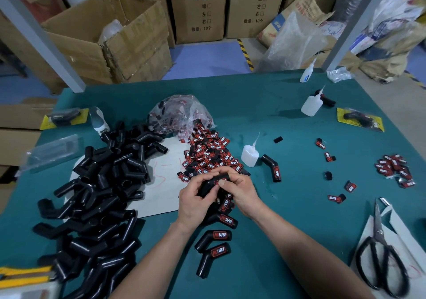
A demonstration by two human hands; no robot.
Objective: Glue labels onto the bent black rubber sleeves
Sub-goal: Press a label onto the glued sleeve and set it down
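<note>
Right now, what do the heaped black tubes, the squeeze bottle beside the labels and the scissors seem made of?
Heaped sleeves: likely rubber, black, dull sheen on the curves. Squeeze bottle: milky translucent plastic, probably soft, thin nozzle. Scissors: bright reflective metal blades; black handles, plastic or coated, unclear which.

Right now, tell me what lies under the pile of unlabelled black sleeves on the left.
A white sheet with red scribbles shows beneath the right side of the pile, on the green table. How far it runs under the sleeves is covered.
</note>
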